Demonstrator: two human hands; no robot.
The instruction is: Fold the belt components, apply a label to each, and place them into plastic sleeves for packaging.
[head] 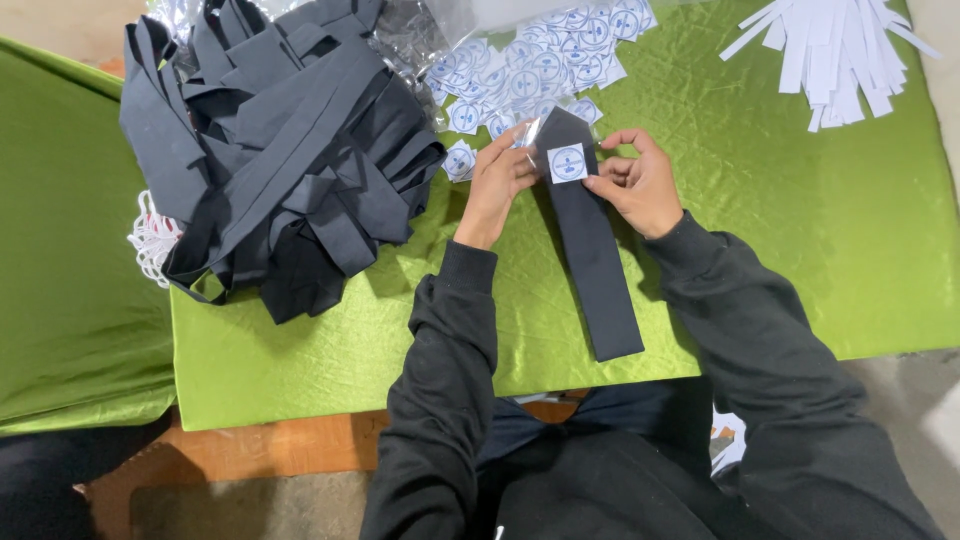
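Both hands, left (498,180) and right (640,182), pinching dark tie (590,250) with square label (567,163), tie heap (280,150) left, loose labels (540,60) beyond

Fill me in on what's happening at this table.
A person in black sleeves holds the pointed end of a dark fabric strip flat on the green cloth. The left hand and right hand pinch either side of a square white label on it. More labels, a heap of dark strips and white paper strips lie nearby.
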